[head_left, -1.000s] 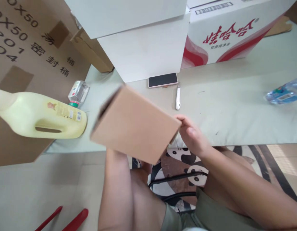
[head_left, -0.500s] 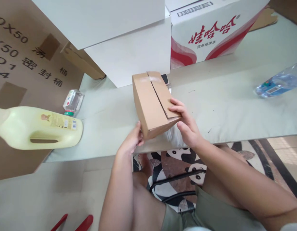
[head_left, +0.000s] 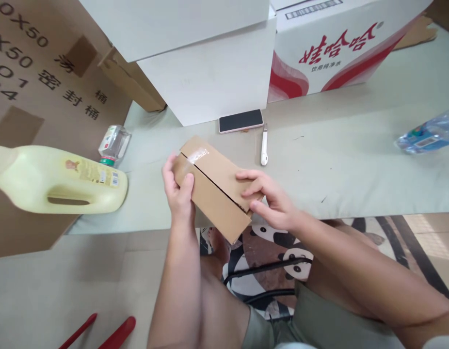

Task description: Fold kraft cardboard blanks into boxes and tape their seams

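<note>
A small brown cardboard box (head_left: 217,189) is held at a slant over the front edge of the table. Clear tape covers the far end of the seam between its two top flaps; at the near end the seam shows as a dark gap. My left hand (head_left: 180,186) grips the far left end, thumb on top and fingers round the side. My right hand (head_left: 270,196) holds the near right end, its fingers lying on the right flap and its thumb by the corner. Behind the box lie a phone (head_left: 241,121) and a white utility knife (head_left: 264,145).
White cartons (head_left: 210,82) and a red-and-white water carton (head_left: 329,58) stand along the back. At left are a yellow jug (head_left: 35,179), a small clear bottle (head_left: 114,144) and a large brown carton (head_left: 13,126). A water bottle (head_left: 428,133) lies on the table (head_left: 355,160) at right.
The box has turned and come nearer, its far end now pointing left. My left hand has shifted from the near left corner to the far end. Phone and knife are now uncovered.
</note>
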Available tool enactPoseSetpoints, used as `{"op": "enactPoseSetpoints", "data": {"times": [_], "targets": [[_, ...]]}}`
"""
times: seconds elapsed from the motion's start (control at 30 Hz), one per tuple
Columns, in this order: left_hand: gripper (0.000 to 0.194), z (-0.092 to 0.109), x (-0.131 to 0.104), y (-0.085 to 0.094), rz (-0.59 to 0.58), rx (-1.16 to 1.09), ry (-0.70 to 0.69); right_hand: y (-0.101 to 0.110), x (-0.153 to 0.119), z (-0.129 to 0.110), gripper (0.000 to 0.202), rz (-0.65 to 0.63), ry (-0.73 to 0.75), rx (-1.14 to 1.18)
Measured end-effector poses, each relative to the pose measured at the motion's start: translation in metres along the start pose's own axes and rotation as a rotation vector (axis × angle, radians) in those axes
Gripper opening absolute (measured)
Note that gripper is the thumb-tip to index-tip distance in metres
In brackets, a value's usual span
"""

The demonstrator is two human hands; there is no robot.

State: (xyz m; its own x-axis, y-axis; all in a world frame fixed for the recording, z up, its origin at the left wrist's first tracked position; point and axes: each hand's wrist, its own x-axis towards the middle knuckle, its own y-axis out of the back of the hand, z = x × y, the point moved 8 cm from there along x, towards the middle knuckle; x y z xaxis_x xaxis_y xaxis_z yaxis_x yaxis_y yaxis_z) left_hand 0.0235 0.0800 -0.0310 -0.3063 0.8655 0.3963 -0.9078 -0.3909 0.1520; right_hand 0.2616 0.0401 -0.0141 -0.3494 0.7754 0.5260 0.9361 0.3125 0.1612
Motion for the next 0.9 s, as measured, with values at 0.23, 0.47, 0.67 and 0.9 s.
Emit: {"op": "enactPoseSetpoints", "data": {"times": [0.23, 0.47, 0.67, 0.9], "targets": [[0.055, 0.002, -0.005, 0.002, 0.010, -0.013, -0.017, 0.052, -0.004, 0.084, 0.045, 0.228, -0.507, -0.546], [0.054, -0.001, -0.007, -0.005, -0.065, 0.116, -0.060, 0.073, -0.003, 0.104, 0.016, 0.129, -0.661, -0.956], [0.048, 0.011, -0.012, -0.007, -0.053, 0.028, -0.124, 0.092, 0.003, 0.062, 0.018, 0.464, -0.574, -0.535], [0.044, 0.036, -0.026, -0.030, -0.073, 0.169, -0.178, 0.055, 0.025, -0.070, 0.005, 0.674, 0.049, -0.209]]}}
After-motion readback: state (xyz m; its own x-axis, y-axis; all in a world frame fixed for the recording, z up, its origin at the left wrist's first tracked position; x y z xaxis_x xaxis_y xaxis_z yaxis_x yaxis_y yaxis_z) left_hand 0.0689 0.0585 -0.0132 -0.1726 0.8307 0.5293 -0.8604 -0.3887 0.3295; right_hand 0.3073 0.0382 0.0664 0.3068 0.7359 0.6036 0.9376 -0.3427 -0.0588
